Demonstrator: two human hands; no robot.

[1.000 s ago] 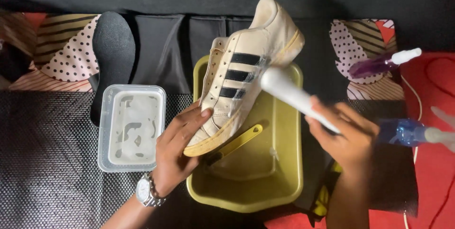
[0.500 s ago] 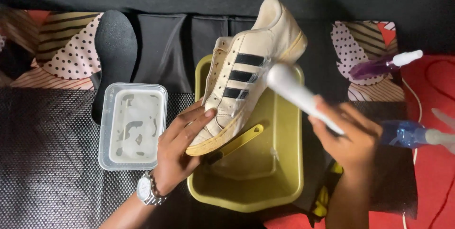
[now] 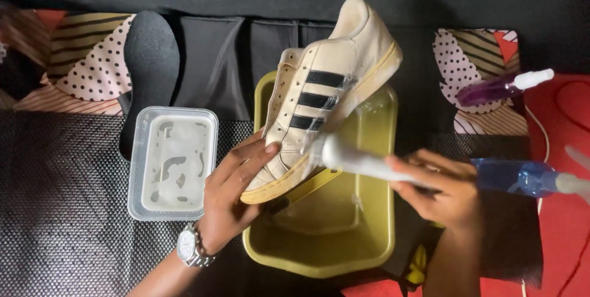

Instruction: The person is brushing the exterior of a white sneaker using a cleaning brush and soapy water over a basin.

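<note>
The left hand (image 3: 230,202) has its grip closed around the toe end of a cream sneaker (image 3: 322,97) with three black side stripes: the fingers lie flat along the side of the toe, the thumb is hidden beneath, and a metal wristwatch (image 3: 190,246) sits on the wrist. The sneaker is held tilted, toe low and toward the person, heel high and away, above an olive-yellow plastic basin (image 3: 375,211). The right hand (image 3: 442,189) has its grip wrapped tight on the handle of a white brush (image 3: 350,156), fingers curled over the shaft; the rounded head of the brush touches the sneaker low on its striped side, just beside the sole edge and close to the left hand's fingertips. How the bristles sit is blurred. So the sneaker lies between both hands, clamped at the toe by the left and met from the right by the brush. Left of the basin stands a clear rectangular tub (image 3: 172,162) with a milky liquid in it, and beyond that a black insole (image 3: 150,63). To the right lie a purple spray bottle (image 3: 501,88) and a blue spray bottle (image 3: 522,177), the blue one just behind the right hand. Dark mesh matting (image 3: 61,211) covers the desk.
</note>
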